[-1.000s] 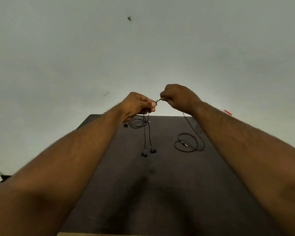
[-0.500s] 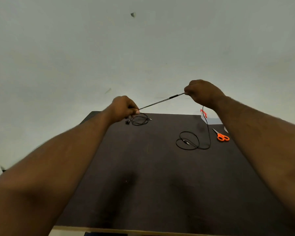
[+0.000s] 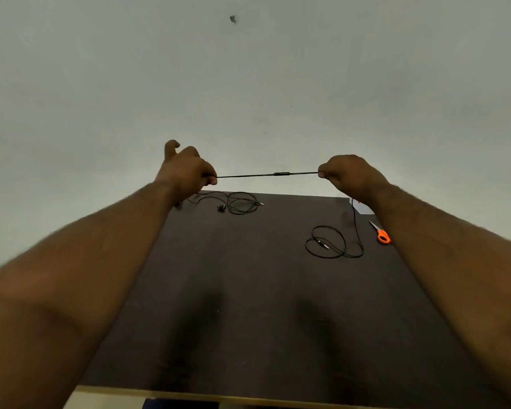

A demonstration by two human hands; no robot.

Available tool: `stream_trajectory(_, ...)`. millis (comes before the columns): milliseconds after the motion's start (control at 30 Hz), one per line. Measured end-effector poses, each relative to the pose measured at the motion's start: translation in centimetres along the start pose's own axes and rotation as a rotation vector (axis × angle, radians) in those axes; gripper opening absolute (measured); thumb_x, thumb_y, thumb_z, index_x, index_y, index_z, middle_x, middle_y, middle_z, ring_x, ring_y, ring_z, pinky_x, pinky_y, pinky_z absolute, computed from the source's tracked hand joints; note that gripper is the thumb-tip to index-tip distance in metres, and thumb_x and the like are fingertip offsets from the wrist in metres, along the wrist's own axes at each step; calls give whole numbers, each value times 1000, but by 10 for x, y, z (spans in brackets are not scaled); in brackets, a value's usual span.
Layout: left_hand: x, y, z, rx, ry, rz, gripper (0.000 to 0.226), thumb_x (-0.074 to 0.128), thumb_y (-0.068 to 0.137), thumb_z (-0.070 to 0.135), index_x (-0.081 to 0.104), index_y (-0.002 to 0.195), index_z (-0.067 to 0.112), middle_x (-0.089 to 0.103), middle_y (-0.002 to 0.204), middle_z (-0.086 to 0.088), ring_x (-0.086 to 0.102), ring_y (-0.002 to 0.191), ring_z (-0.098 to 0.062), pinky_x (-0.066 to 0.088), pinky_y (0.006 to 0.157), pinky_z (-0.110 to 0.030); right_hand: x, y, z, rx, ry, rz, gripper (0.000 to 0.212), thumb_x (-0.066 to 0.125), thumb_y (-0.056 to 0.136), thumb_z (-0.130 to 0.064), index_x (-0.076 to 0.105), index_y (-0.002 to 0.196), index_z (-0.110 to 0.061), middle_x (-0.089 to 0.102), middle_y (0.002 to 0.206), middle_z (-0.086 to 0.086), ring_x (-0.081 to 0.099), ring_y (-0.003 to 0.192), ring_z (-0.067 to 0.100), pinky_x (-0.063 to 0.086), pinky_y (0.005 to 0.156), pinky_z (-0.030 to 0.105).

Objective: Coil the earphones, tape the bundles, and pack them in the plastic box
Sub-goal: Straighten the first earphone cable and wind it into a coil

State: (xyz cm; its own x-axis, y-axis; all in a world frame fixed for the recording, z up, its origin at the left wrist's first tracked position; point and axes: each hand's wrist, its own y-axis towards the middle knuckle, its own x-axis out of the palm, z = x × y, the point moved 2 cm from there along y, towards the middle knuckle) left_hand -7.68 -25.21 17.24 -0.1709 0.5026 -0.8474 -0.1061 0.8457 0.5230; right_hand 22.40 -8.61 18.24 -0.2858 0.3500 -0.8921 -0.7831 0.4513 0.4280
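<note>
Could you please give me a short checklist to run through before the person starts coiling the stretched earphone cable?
1. Left hand pinches one end of the cable: ok.
2. Right hand pinches the other end: ok.
3. Cable taut and straight between the hands, its inline remote midway: ok.
4. Slack from the right hand free of knots: cannot tell; it drops into a loose loop on the table.
5. Scissors within reach for the tape: ok, beside the right forearm.
6. Tape and plastic box ready: cannot tell; neither is plainly visible.
</note>
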Motion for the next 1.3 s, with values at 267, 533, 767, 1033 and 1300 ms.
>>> stream_trajectory(267, -6, 6, -21, -85, 57, 54, 18, 56, 95, 34, 74, 99, 35, 53, 77, 11, 46, 109, -12, 9, 108, -46, -10, -2, 20, 49, -52, 15, 22, 47, 98, -17, 68, 101, -10, 64, 97, 10, 59, 92, 33, 42, 73, 34)
stream_trajectory(533, -8, 7, -24, -131, 80, 102, 18, 56, 94, 37, 73, 100, 36, 61, 99, -4, 43, 116, -12, 4, 108, -45, -5, -5, 18, 106, -109, 11, 24, 49, 96, -22, 68, 90, -9, 63, 90, 8, 56, 89, 30, 30, 68, 29)
stream_trajectory(767, -1, 0, -23, -133, 91, 106, 19, 56, 95, 31, 74, 100, 34, 60, 99, -3, 44, 116, -12, 5, 109, -46, 0, -5, 20, 129, -92, 23, 24, 50, 97, -22, 71, 95, -10, 65, 94, 9, 56, 95, 31, 32, 70, 30)
stream_trajectory(1033, 16, 2, -5, -251, 34, -346, 40, 52, 97, 24, 51, 136, 30, 58, 132, 0, 41, 132, -22, 15, 109, -48, 4, 2, -17, 126, 24, 101, 20, 57, 92, -24, 75, 98, -15, 71, 100, 5, 61, 97, 29, 38, 74, 31)
stream_trajectory(1300, 27, 10, 101, -300, -1092, -120, 21, 58, 92, 21, 73, 100, 9, 73, 95, -4, 67, 89, -13, 53, 83, -31, 20, 28, -79, 42, 49, 97, 25, 51, 94, -30, 73, 97, -18, 69, 93, 2, 61, 89, 23, 45, 66, 32)
